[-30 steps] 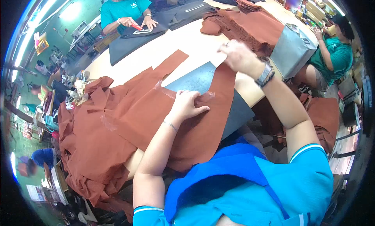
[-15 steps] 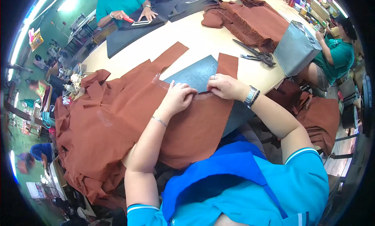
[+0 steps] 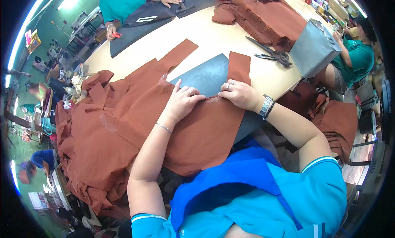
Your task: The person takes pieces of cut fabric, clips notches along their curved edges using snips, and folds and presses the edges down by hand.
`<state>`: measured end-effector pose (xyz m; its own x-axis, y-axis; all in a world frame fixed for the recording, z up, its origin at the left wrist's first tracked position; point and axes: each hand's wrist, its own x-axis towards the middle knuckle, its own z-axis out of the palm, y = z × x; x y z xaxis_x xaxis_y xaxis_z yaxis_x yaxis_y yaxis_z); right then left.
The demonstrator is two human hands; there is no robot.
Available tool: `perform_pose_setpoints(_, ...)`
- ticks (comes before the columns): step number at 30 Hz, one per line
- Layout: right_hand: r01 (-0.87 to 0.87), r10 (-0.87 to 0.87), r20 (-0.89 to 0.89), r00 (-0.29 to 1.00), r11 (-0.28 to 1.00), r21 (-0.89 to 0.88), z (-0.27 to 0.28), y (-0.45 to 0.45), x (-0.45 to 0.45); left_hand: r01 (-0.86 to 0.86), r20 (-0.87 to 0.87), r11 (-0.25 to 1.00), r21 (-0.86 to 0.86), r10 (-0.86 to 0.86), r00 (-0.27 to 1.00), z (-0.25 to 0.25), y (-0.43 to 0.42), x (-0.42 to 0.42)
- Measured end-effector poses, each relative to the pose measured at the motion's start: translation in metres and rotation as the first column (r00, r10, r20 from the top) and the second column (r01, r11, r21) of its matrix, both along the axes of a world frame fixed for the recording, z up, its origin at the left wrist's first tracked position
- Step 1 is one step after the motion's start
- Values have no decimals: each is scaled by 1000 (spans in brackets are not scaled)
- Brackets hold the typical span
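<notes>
A rust-brown fabric piece (image 3: 205, 135) lies over a dark grey board (image 3: 205, 78) at the table's near edge. It has a curved edge between two straps, with whitish marks along that edge. My left hand (image 3: 184, 100) pinches the curved edge from the left. My right hand (image 3: 240, 94), wearing a ring and with a watch at the wrist, pinches the same edge a short way to the right. Both hands have thumb and fingers closed on the cloth. More of the same fabric (image 3: 94, 151) is heaped to the left, beneath and beside my left forearm.
Large scissors (image 3: 273, 56) and a grey metal box (image 3: 314, 50) stand to the right on the pale table (image 3: 197, 36). Stacked brown fabric (image 3: 267, 22) lies behind them. Across the table, a co-worker (image 3: 123, 7) handles dark cloth (image 3: 160, 11); another person (image 3: 354, 54) sits at right.
My hands still pinch the edge, which now looks straighter between them. The co-worker opposite has drawn the hand with the red tool leftward to the dark board's edge.
</notes>
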<state>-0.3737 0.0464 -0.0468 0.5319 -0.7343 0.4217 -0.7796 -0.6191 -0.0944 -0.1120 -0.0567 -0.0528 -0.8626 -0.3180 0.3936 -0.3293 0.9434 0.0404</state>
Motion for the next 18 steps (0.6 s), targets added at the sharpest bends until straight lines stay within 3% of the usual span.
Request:
perform_pose_setpoints(6,172,-198,-226,954,976,-131,14,18,26,3,-8,999,-40,-3,1000,2,3,0)
perform_pose_setpoints(11,218,-214,-257,942,976,-13,15,20,47,3,-12,1000,-19,-4,1000,2,1,3)
perform_pose_setpoints(18,206,-209,-182,961,978,-34,4,20,55,-43,-105,995,-94,33,994,-1,-18,17)
